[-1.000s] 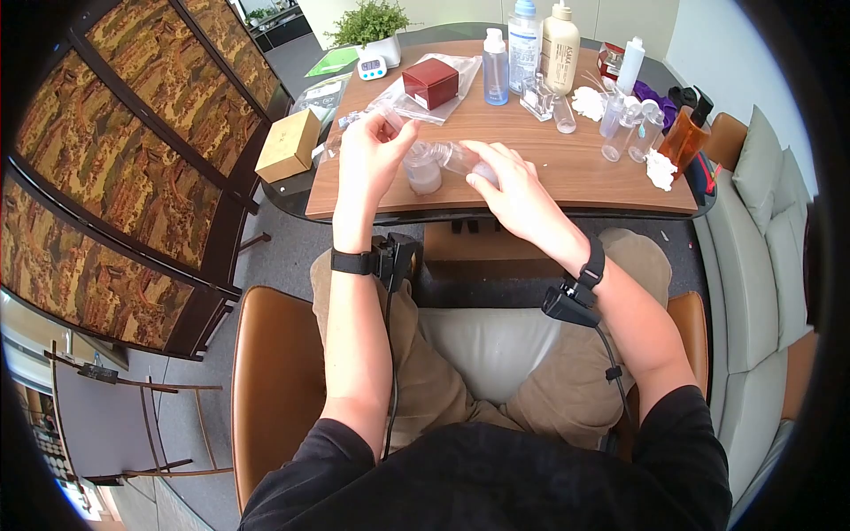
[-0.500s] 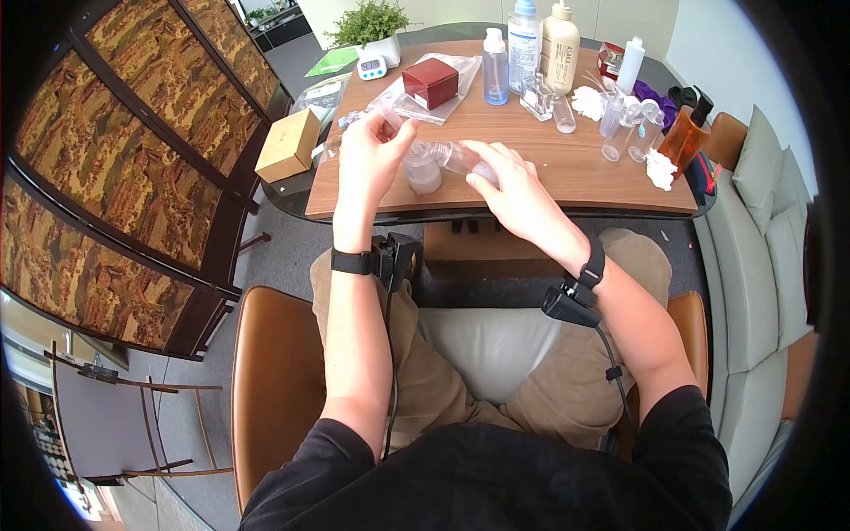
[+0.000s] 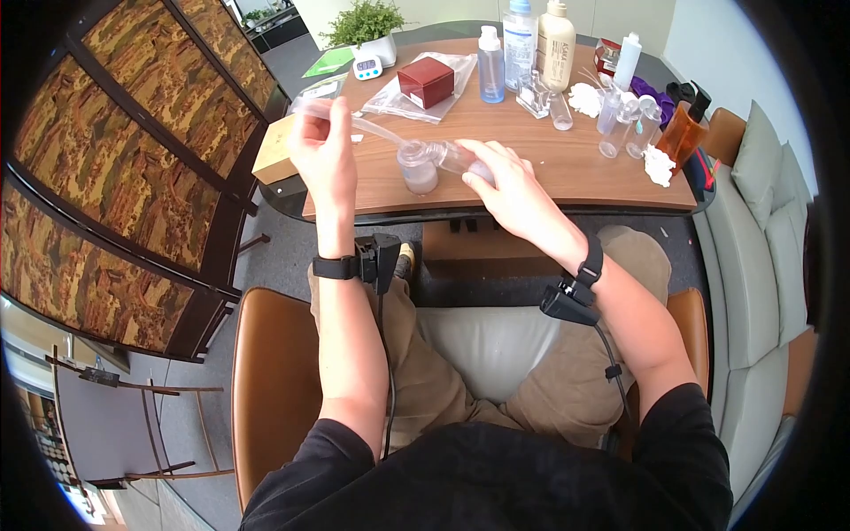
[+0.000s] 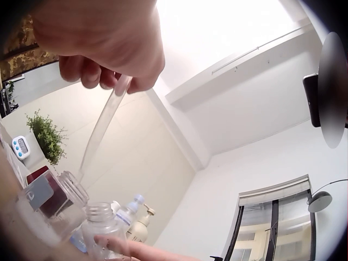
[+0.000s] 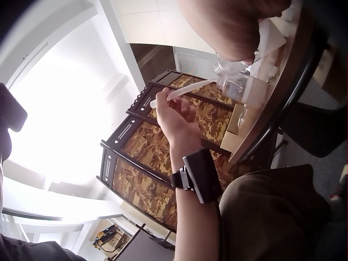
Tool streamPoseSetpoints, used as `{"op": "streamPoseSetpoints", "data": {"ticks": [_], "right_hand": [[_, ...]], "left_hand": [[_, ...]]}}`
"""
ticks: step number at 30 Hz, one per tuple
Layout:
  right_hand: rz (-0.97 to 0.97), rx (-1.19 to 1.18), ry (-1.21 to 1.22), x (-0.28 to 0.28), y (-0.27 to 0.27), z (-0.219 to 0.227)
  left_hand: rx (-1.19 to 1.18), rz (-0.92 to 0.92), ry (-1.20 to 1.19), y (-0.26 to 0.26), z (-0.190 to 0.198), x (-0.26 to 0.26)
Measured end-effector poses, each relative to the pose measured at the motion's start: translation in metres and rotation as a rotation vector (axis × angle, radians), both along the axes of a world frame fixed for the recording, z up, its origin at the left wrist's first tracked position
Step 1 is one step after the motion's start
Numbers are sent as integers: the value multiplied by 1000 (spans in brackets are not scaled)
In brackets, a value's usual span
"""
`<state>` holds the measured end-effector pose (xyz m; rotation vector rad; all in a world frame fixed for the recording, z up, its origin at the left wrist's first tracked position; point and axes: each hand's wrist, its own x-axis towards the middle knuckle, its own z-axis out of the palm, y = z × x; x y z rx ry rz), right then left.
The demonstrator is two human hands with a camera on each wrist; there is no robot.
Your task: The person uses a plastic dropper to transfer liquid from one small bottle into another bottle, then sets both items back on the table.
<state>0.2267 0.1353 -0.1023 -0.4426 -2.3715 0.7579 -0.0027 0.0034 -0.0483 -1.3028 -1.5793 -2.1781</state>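
Note:
My left hand (image 3: 323,164) pinches a long translucent plastic pipette (image 4: 102,126), up and to the left of a clear wide-mouthed bottle (image 3: 419,173). The pipette slants down, its thin tip right at that bottle's threaded mouth. Cloudy whitish contents show low in the bottle, which stands near the table's front edge. A second clear bottle (image 3: 453,158) lies tilted in my right hand (image 3: 509,181), its uncapped neck pointing left and overlapping the first bottle's mouth in the head view. The right fingers curl round its base end.
Behind the hands, a dark red box (image 3: 427,82) rests on a plastic bag. A cardboard box (image 3: 275,150) sits at the table's left edge. Pump bottles (image 3: 554,49), small clear bottles (image 3: 611,133), crumpled tissue (image 3: 658,165) and an amber bottle (image 3: 682,137) stand at the right.
My left hand has moved left, away from the standing bottle, so the pipette now shows stretched between hand and bottle mouth. The right hand and its bottle stay nearly still.

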Motion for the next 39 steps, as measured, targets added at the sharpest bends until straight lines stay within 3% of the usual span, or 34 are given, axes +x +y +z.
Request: {"op": "streamPoseSetpoints", "data": {"ticks": [4,7,10,20,26,31,39], "right_hand": [[-4,6,1,0,-1,0],[0,7,-5,-1,1,-1],[0,8,-5,-2,0,-1],[0,0,-4,-1,0,0],[1,4,4,-2,0,-1],[-3,2,0,-1,0,-1],[-2,-3,-6,-1,0,0]], "left_hand": [[126,34,-63,0,1,0],[73,-113,-93,9,-4,3],[-22,-98,-80,13,-6,10],[-28,-87,-78,14,-7,9],[-9,-90,-77,14,-8,7],[151,7,-86,9,-6,2],[119,35,18,12,-9,2]]}}
